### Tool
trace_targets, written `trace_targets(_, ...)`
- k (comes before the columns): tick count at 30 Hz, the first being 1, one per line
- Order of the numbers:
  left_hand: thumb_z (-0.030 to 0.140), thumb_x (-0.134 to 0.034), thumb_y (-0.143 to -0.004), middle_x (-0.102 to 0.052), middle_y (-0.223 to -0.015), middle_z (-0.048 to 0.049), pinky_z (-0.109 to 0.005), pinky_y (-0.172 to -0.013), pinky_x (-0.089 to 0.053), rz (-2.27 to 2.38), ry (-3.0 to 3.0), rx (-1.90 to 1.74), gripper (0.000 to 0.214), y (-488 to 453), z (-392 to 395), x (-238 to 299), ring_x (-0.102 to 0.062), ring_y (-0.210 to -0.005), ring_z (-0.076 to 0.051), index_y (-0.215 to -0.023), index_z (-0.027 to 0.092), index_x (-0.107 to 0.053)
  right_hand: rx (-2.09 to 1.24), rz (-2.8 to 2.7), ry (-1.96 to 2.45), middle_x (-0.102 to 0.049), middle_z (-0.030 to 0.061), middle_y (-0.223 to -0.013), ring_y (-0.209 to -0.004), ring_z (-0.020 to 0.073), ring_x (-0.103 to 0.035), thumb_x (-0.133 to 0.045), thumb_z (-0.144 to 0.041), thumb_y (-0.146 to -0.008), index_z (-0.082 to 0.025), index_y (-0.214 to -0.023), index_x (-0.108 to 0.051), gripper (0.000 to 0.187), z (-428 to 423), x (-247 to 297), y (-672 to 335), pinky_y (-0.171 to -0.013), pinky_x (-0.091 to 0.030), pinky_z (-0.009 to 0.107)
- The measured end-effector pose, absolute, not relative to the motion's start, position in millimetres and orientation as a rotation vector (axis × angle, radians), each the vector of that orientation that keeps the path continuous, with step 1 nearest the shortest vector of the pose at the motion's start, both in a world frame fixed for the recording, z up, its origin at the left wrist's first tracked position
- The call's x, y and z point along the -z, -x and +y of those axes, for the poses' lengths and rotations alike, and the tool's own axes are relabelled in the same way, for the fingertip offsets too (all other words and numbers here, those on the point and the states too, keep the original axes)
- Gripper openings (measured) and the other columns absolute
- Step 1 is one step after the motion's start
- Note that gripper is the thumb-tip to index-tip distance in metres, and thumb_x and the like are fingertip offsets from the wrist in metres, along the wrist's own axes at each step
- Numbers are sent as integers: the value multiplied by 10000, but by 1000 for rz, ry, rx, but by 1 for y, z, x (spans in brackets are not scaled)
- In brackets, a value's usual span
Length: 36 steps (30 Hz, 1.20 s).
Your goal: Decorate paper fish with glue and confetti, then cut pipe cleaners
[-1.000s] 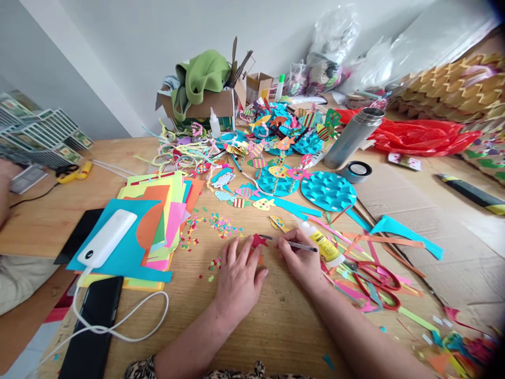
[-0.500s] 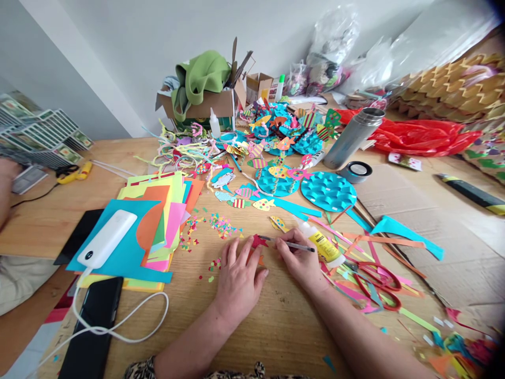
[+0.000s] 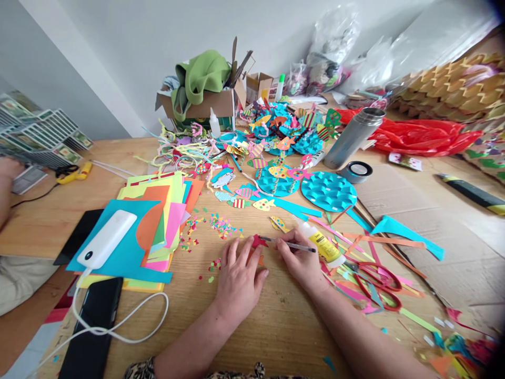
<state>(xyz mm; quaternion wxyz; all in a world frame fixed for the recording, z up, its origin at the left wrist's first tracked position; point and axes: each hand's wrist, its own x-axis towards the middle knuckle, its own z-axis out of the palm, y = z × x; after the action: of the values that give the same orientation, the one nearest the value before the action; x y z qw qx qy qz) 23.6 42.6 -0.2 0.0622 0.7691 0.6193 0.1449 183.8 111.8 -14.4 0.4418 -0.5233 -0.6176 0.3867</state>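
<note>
My left hand (image 3: 238, 273) lies flat on the wooden table (image 3: 272, 326), its fingertips pressing down a small red paper cut-out (image 3: 258, 242). My right hand (image 3: 299, 258) is closed round a thin pen (image 3: 292, 245), whose tip touches the red cut-out. A glue bottle with a yellow label (image 3: 321, 243) lies just behind my right hand. Red-handled scissors (image 3: 381, 284) rest among paper strips to the right.
A stack of coloured paper (image 3: 158, 221) with a white power bank (image 3: 106, 238) lies to the left, a black phone (image 3: 92, 326) near the table's edge. Blue paper discs (image 3: 327, 190), paper fish, a steel flask (image 3: 353, 138) and a cardboard box (image 3: 205, 105) fill the back. Another person's arm (image 3: 6, 184) shows far left.
</note>
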Motion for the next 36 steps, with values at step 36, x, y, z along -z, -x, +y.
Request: trace_targets(36, 354, -569, -904, -453, -1466, -32, -572, -1115, -330, 1870, -2327, -425, 444, -23, 43, 2, -343, -1326, -331, -1329, 235, -523, -903, -1510, 1304, -525, -21, -562, -509, 123, -474, -581, -323, -850, -210, -680, -521, 213, 113, 23, -185, -481, -377, 247)
